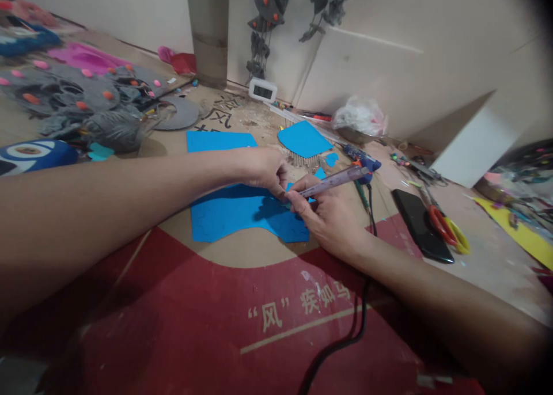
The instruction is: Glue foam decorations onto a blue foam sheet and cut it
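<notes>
A blue felt-like sheet (237,216) with a curved cut along its near edge lies under both of my hands. My right hand (332,216) is closed round a pale, clear-barrelled pen (334,181), its tip low near the sheet and hidden by my fingers. My left hand (270,167) reaches across from the left, fingers curled and pressed down beside the pen tip. What those fingers hold, if anything, is hidden. A sliver of light teal material (285,205) shows below the fingertips. Beyond my hands lies a separate blue piece (305,139), with small blue scraps (332,159) beside it.
Right of my hands are a blue glue gun (363,158) with a black cord, a black phone (421,225) and red-and-yellow scissors (447,228). A white digital clock (262,90) stands at the back. Grey felt pieces and yarn (114,129) crowd the left.
</notes>
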The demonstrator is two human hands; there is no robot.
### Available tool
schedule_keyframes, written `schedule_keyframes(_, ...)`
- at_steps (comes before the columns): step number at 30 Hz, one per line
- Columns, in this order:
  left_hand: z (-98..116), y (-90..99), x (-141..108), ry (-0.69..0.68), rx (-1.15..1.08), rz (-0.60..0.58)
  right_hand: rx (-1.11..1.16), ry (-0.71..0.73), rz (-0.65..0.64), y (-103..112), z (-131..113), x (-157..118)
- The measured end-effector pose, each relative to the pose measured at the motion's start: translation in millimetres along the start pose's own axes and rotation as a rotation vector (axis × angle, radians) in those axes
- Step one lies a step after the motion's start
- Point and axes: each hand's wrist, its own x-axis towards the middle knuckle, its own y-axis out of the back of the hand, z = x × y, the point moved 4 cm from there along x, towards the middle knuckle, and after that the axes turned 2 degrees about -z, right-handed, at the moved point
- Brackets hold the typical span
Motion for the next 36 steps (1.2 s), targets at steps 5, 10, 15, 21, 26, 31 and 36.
schedule_keyframes(5, 1.2, 0.0, -0.1, -0.019, 0.028, -0.017, 0.004, -0.009, -0.019, 0.8, -1.7, -0.5)
schedule_keyframes(10, -2.4, -1.4, 1.9, 0.001, 0.026, -0.034, -0.002, -0.021, -0.02, 2.2, -2.0, -0.6)
schedule_keyframes(15, -7.0, -4.1, 7.4, 0.035, 0.029, -0.061, 0.017, -0.048, -0.038, 2.0, -1.3, -2.1)
schedule_keyframes(21, -6.8, -4.1, 9.2, 0.046, 0.0, -0.063, 0.063, -0.096, -0.053, 1.3, 1.5, -3.8)
schedule_keyframes(26, -3.0, -2.1, 5.0, 0.06, -0.011, -0.062, 0.086, -0.09, -0.043, 2.0, 2.3, -3.1)
schedule_keyframes(31, -0.9, -2.1, 4.0, 0.069, 0.025, -0.084, 0.077, -0.096, -0.043, 2.7, 2.9, -3.5)
schedule_keyframes(36, -2.2, -2.9, 5.1, 0.097, 0.036, -0.098, 0.07, -0.091, -0.041, 3.4, 2.2, -4.1)
